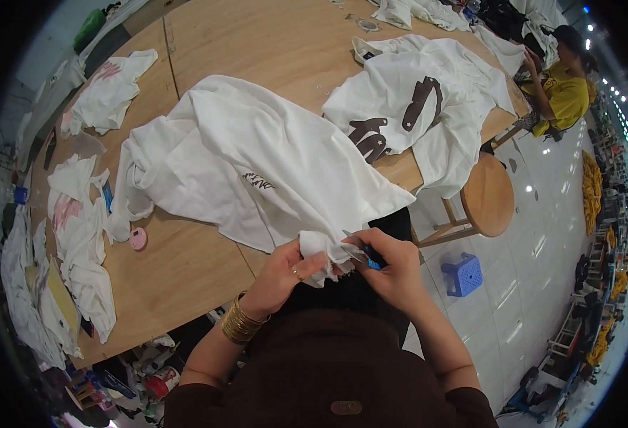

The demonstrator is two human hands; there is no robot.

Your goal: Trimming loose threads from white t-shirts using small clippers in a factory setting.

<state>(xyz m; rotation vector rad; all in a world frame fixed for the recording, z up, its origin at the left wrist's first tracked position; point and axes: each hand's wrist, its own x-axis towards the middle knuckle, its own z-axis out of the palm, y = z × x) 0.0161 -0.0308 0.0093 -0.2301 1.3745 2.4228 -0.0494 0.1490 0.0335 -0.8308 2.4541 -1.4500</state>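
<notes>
A white garment (235, 135) with a small dark print lies over the wooden table, and its near end hangs past the edge toward me. My left hand (280, 277), with gold bangles at the wrist, is closed on a gathered, rough-edged part of this garment. In my right hand (397, 271) is a pair of thread snips (357, 253) with metal blades and a blue handle. The blades point left, right beside the bunched cloth; whether they touch it I cannot tell. Part of the handle is hidden by my fingers.
Another white garment (457, 71) with dark brown prints lies at the table's (178, 264) right. White cloth pieces (78, 228) and a pink round object (138, 239) are on the left. A wooden stool (490, 196) and blue plastic stool (462, 274) stand right. A person in yellow (567, 93) handles cloth.
</notes>
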